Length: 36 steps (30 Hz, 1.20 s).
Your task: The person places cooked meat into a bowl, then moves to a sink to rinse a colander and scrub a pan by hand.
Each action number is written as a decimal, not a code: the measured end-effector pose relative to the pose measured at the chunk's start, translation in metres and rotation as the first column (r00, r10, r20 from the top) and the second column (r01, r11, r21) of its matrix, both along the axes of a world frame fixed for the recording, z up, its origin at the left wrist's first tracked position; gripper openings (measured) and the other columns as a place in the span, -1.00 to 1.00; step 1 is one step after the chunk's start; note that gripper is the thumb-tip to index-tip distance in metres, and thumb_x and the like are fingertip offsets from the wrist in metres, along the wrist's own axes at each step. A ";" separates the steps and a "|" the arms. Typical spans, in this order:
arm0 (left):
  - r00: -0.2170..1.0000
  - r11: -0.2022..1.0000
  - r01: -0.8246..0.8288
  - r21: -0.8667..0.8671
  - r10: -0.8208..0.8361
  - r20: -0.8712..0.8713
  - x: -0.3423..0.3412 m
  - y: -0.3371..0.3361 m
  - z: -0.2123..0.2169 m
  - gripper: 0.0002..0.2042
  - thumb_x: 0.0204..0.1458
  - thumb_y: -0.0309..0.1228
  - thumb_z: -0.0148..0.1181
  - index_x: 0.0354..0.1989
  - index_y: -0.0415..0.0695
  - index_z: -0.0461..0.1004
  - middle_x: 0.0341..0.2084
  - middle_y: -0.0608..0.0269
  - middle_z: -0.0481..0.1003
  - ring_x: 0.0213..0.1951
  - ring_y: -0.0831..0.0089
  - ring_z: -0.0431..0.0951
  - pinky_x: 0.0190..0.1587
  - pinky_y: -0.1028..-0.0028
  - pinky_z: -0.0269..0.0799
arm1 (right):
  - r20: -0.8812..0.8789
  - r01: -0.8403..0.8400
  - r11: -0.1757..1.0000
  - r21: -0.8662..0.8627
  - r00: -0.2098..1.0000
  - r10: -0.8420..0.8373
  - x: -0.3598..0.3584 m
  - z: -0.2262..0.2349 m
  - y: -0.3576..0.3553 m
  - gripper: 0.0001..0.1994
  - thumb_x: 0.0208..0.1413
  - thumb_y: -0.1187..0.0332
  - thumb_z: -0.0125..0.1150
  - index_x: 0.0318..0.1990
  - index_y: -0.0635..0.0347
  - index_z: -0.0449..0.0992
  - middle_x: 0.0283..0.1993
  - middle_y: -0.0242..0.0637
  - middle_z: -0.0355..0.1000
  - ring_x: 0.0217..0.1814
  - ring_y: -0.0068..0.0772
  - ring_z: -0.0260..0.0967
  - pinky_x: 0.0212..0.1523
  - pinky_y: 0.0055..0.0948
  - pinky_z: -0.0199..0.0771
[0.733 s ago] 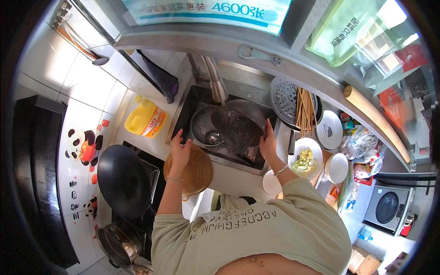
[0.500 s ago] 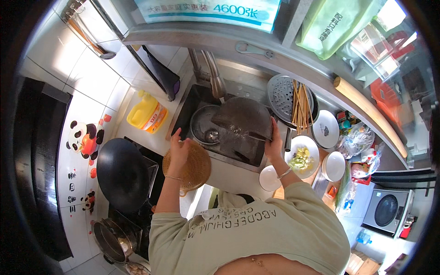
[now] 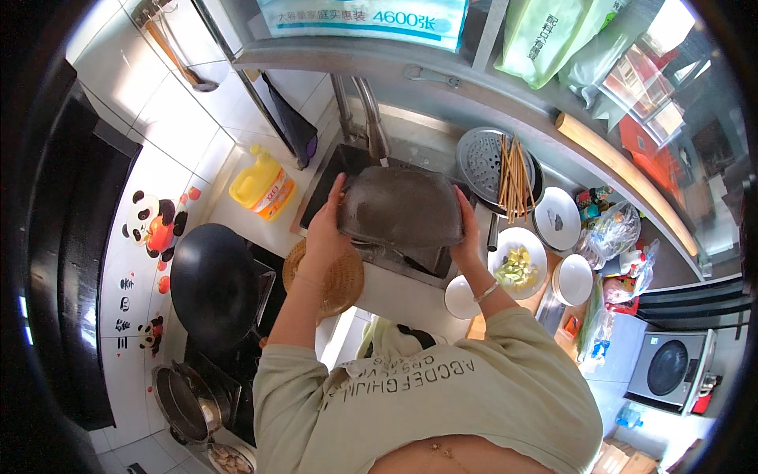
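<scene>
Between my two hands is a dark grey, rounded basin (image 3: pixel 401 207), wet-looking on the side that shows. It is over the dark sink (image 3: pixel 325 186), beneath the faucet (image 3: pixel 377 142). My left hand (image 3: pixel 324 227) grips its left side and my right hand (image 3: pixel 467 234) its right side. Both hands are closed on it, with some fingers hidden behind. The basin covers most of the sink's inside. Below my left wrist, a round tan woven-looking basket (image 3: pixel 347 288) sits at the counter's edge, partly hidden by my forearm.
Left are a yellow jug (image 3: pixel 263 186) and a black wok (image 3: pixel 212 280) on the stove. Right of the sink stand a steamer plate (image 3: pixel 478 162) with chopsticks (image 3: pixel 515 178), a bowl of chopped vegetables (image 3: pixel 515 276) and white bowls (image 3: pixel 572 278). A shelf (image 3: pixel 521 95) overhangs the counter.
My left hand has moved from above the woven basket to the basin's left side. The basin has turned from tilted to more level, now covering the drain area. My right hand keeps its hold.
</scene>
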State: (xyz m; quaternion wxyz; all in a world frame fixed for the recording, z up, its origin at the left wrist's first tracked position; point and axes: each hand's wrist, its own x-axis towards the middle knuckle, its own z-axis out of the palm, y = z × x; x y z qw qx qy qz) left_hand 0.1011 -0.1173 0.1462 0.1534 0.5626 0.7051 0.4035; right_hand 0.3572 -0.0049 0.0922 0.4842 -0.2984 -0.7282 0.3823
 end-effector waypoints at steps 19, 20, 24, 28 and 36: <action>0.941 0.985 -0.162 0.065 0.174 -0.289 -0.020 -0.022 -0.007 -0.28 -0.21 -0.65 0.10 0.22 0.16 0.15 -0.26 -0.06 0.48 -0.20 -0.01 0.47 -0.12 0.24 0.37 | 0.620 -0.053 0.993 -0.106 0.777 0.108 -0.008 -0.030 0.000 0.04 -0.31 0.26 0.42 0.33 -0.19 -0.19 0.28 -0.06 0.03 0.19 -0.05 0.17 0.10 -0.27 0.26; 0.937 0.984 -0.131 0.118 0.161 -0.308 -0.019 -0.019 -0.008 -0.29 -0.20 -0.66 0.09 0.22 0.16 0.15 -0.25 -0.05 0.48 -0.19 -0.01 0.47 -0.12 0.25 0.37 | 0.496 -0.131 0.956 -0.262 0.831 0.250 -0.010 -0.029 0.001 0.02 -0.29 0.26 0.40 0.33 -0.18 -0.19 0.25 -0.05 0.09 0.17 -0.02 0.20 0.08 -0.26 0.28; 0.962 0.991 -0.120 0.064 0.132 -0.237 -0.007 -0.016 -0.003 -0.28 -0.20 -0.69 0.06 0.23 0.16 0.13 -0.09 -0.04 0.41 -0.09 -0.01 0.42 -0.04 0.26 0.34 | 0.507 -0.017 0.959 -0.282 0.846 0.164 -0.013 -0.081 0.010 -0.02 -0.27 0.32 0.36 0.32 -0.03 -0.17 0.02 -0.05 0.35 -0.02 -0.02 0.36 -0.02 -0.27 0.34; 0.969 0.964 -0.235 0.126 0.243 -0.050 -0.005 -0.026 -0.020 -0.34 -0.10 -0.67 0.04 0.25 0.03 0.08 0.10 0.02 0.25 0.04 0.13 0.33 0.08 0.32 0.25 | 0.520 0.081 0.981 -0.174 0.854 0.022 -0.001 -0.105 0.014 -0.05 -0.29 0.32 0.36 0.29 0.11 -0.10 -0.07 -0.06 0.42 -0.07 -0.06 0.39 -0.03 -0.29 0.34; 0.269 0.729 -0.653 -0.206 0.477 0.836 0.046 -0.130 -0.091 -0.82 0.16 -0.32 -0.05 -0.27 -0.17 0.39 -0.43 0.26 0.46 -0.29 0.50 0.45 -0.24 0.64 0.34 | -0.174 -0.152 0.532 -0.833 0.985 0.008 -0.002 -0.110 -0.007 -0.21 -0.22 0.35 0.30 0.21 0.28 0.02 -0.06 -0.02 0.39 -0.01 -0.08 0.34 -0.02 -0.32 0.31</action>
